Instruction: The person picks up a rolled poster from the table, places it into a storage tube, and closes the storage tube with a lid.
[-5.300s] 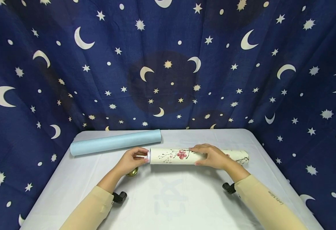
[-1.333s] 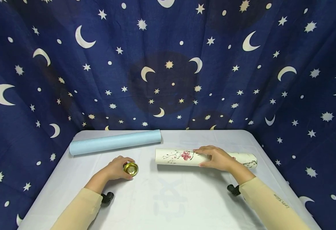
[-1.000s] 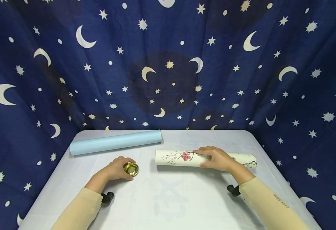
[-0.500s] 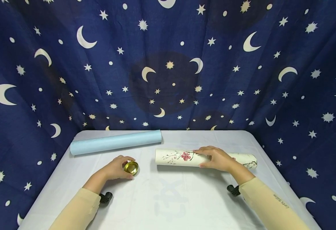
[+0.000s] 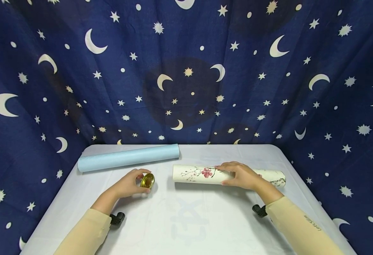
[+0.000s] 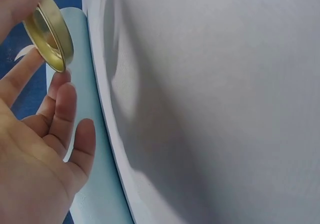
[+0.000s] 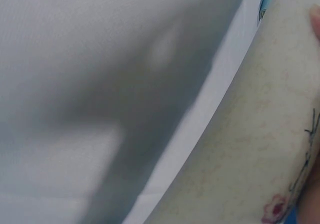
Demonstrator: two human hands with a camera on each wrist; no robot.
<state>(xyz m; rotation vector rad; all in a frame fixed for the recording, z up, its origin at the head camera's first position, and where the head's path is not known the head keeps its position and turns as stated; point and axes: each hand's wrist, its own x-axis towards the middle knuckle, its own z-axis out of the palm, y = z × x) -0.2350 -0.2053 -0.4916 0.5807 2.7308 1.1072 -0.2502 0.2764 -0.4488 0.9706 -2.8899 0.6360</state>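
Observation:
My left hand [image 5: 125, 186] pinches a round gold metal lid [image 5: 147, 181] by its rim, between thumb and fingertips. The left wrist view has this lid [image 6: 64, 36] tilted on edge and lifted off the cloth, the other fingers loosely bent below it. To the right lies a cream cardboard tube [image 5: 184, 173] printed with dark branches and pink blossoms. My right hand [image 5: 241, 176] grips its middle from above, thumb on the near side. In the right wrist view the tube's cream wall [image 7: 230, 139] fills the right part, and only bits of my hand show.
A light blue roll [image 5: 129, 158] lies slantwise at the back left of the white-covered table [image 5: 186, 216]. A dark blue curtain [image 5: 186, 46] with moons and stars stands behind and at both sides.
My left hand has left the tube's left end, where a white edge showed, and taken the gold lid from the table. The lid is now raised and tilted toward the tube; the tube sits slightly further right.

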